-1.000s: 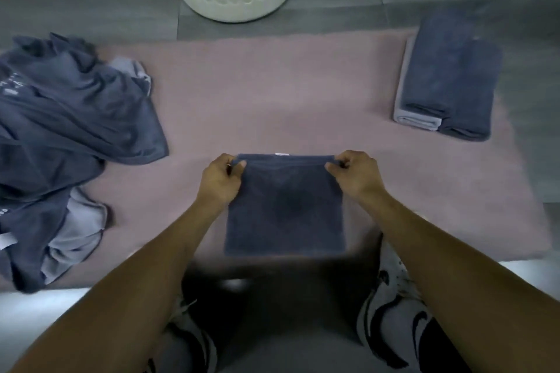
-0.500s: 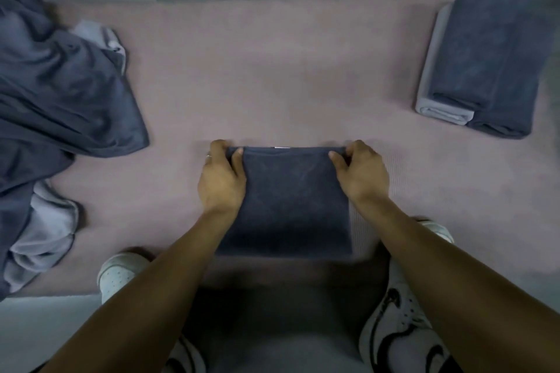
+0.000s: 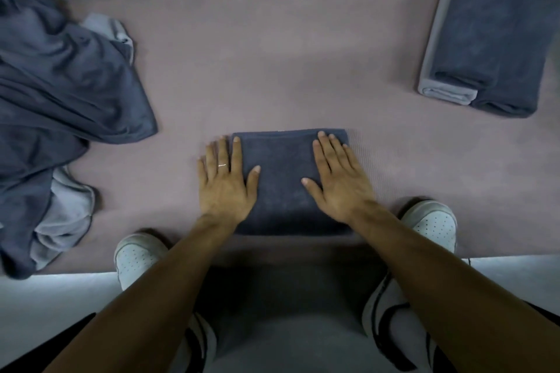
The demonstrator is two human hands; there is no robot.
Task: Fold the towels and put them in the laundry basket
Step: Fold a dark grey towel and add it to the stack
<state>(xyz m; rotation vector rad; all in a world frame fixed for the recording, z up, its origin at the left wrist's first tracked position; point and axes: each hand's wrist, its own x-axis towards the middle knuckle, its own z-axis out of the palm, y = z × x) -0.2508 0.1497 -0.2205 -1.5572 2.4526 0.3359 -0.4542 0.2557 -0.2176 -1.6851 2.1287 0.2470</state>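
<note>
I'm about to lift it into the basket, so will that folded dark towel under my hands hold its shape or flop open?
The folded dark towel is soft cloth in loose layers, so it will likely sag and open if lifted by one edge. Both the left hand and right hand lie flat on it; supporting it from both sides should keep it folded. It probably slides easily on the mat.

- Your folded towel [image 3: 285,179] is dark, matt terry cloth, faintly fuzzy.
- Your mat [image 3: 272,63] looks matt, finely ribbed.
- Your shoes [image 3: 436,225] look smooth, perforated.

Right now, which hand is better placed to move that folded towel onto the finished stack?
Probably the right hand: it rests on the towel nearest the folded stack, at far right.
</note>
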